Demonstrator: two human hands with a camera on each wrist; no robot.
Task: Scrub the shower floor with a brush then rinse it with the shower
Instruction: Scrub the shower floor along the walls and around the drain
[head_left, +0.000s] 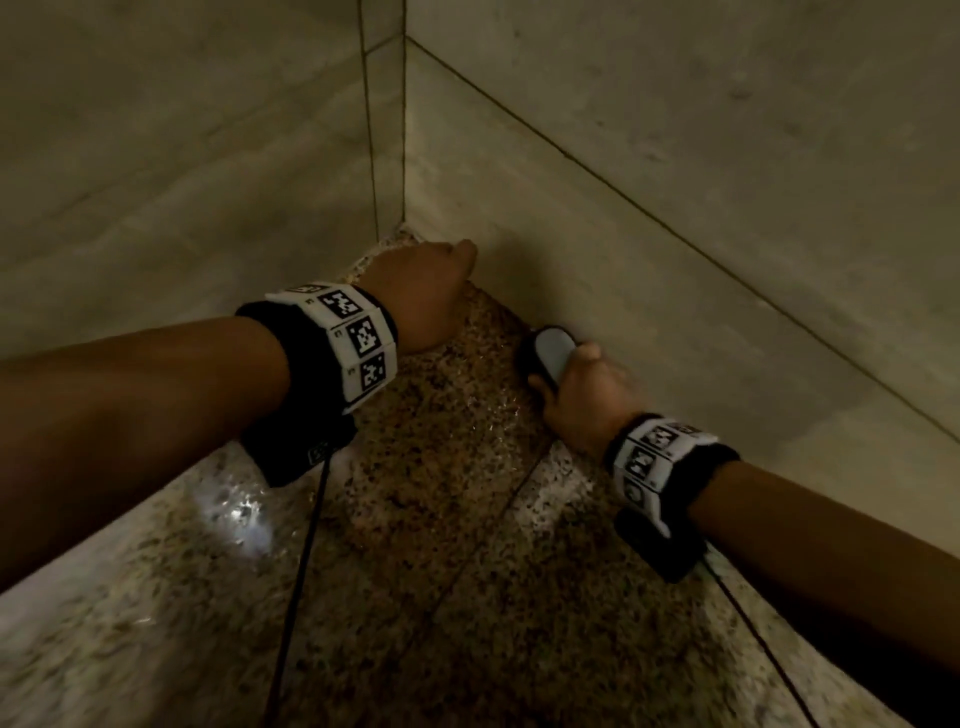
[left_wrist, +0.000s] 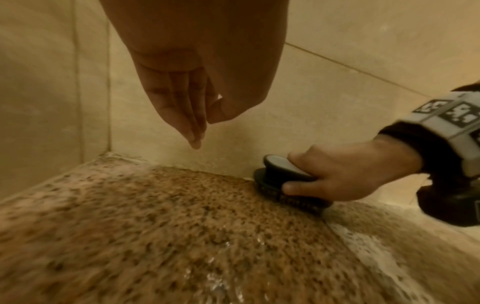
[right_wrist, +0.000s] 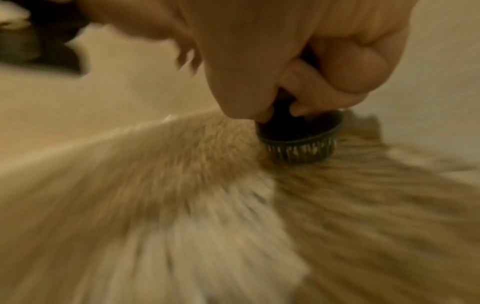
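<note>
My right hand (head_left: 576, 395) grips a round black scrub brush (head_left: 545, 353) with a grey top, bristles down on the wet speckled brown shower floor (head_left: 441, 493), close against the right wall. The left wrist view shows the brush (left_wrist: 288, 181) with my right hand's (left_wrist: 345, 176) fingers wrapped round its knob. In the blurred right wrist view the brush (right_wrist: 298, 139) presses on the floor (right_wrist: 182, 205). My left hand (head_left: 421, 291) hangs above the floor near the corner, fingers (left_wrist: 187, 123) straight and together, pointing down, holding nothing.
Beige tiled walls (head_left: 675, 156) meet in a corner (head_left: 402, 223) just beyond my left hand. A lighter stone strip (head_left: 561, 488) crosses the floor near my right wrist. Water glistens on the floor (left_wrist: 221, 277). Black cables (head_left: 306, 571) hang from both wristbands.
</note>
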